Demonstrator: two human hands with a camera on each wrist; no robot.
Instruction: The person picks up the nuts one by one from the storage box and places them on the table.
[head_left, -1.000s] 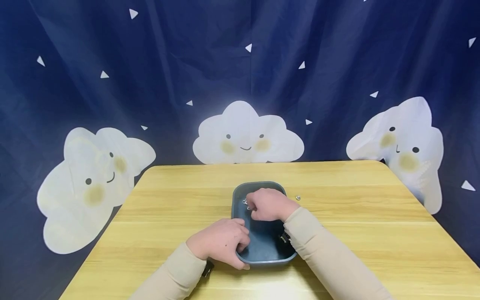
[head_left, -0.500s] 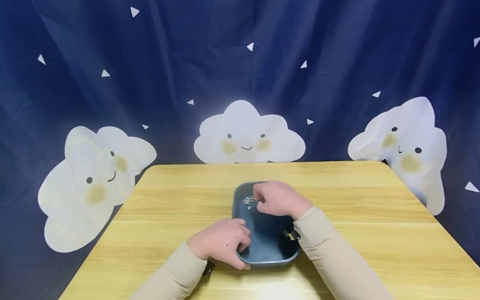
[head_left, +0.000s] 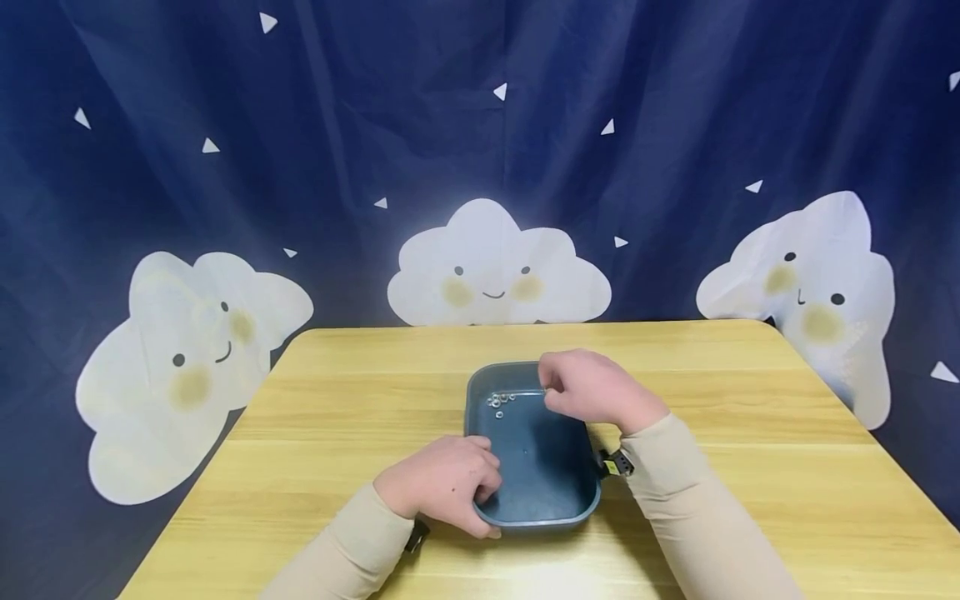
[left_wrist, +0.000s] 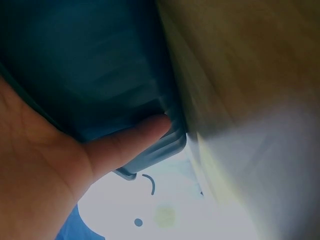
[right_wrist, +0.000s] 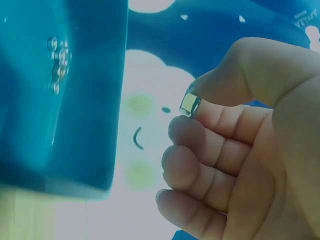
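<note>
A blue-grey plastic tray point(head_left: 536, 467) stands on the table. My left hand point(head_left: 446, 483) grips its near left corner, fingers over the rim inside; the left wrist view shows the thumb point(left_wrist: 132, 142) lying along the outer wall. Over the tray's far right rim, my right hand point(head_left: 592, 385) pinches a small shiny metal nut point(right_wrist: 190, 102) between thumb and index finger, the other fingers curled below. Several similar metal nuts point(head_left: 497, 402) lie inside at the tray's far left, and they show again as a cluster of nuts point(right_wrist: 60, 60) in the right wrist view.
The wood-grain table point(head_left: 360, 392) stretches out on both sides of the tray. Behind it hangs a dark blue curtain point(head_left: 337, 108) with white clouds. A small black device point(head_left: 617, 463) sits on the right wrist.
My right hand has lifted away from the nuts and moved right to the tray's rim, uncovering them. The lone nut seen earlier on the table is out of sight. My left hand stays put.
</note>
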